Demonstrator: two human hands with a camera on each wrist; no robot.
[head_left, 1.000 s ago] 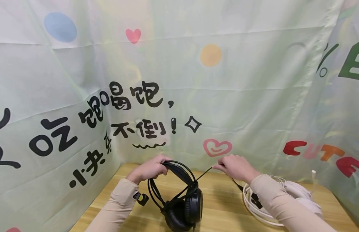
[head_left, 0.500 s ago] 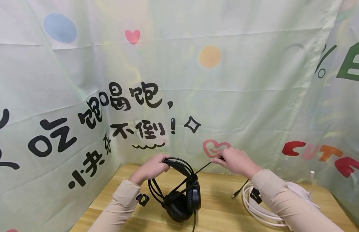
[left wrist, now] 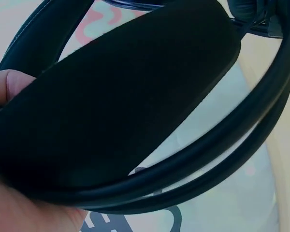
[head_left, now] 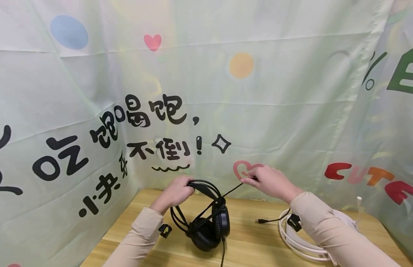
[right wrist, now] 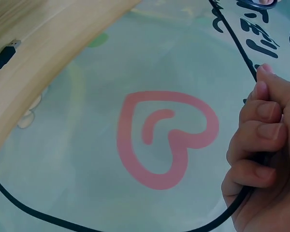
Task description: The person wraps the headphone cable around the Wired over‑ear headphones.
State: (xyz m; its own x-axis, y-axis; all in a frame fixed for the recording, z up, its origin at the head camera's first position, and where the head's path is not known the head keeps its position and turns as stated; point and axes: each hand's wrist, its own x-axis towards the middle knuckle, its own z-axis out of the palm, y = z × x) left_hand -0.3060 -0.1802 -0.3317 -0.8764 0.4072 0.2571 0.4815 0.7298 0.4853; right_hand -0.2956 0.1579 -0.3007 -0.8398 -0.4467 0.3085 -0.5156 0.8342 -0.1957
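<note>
My left hand (head_left: 177, 192) grips the headband of black over-ear headphones (head_left: 221, 218), thumb and palm around the band and its padded strap (left wrist: 121, 92) in the left wrist view. The two ear cups hang low, at or just above the table; contact cannot be told. To the right and higher, my right hand (head_left: 271, 181) holds a thin black cable (head_left: 233, 190) with curled fingers. That cable runs taut to the upper part of the right ear cup. In the right wrist view it loops out below the fingers (right wrist: 258, 135). A black USB plug (head_left: 261, 221) lies on the table.
A coil of white cable (head_left: 304, 253) lies at the right of the wooden table (head_left: 251, 248), partly under my right forearm, with a white object behind it. A white plug tip (head_left: 359, 200) sticks up there. Printed curtains (head_left: 293, 129) stand behind and at both sides.
My right hand has risen slightly, drawing the cable up and left. The USB plug has slid leftward from beside the white coil. The headphones have shifted slightly up, still held in my left hand.
</note>
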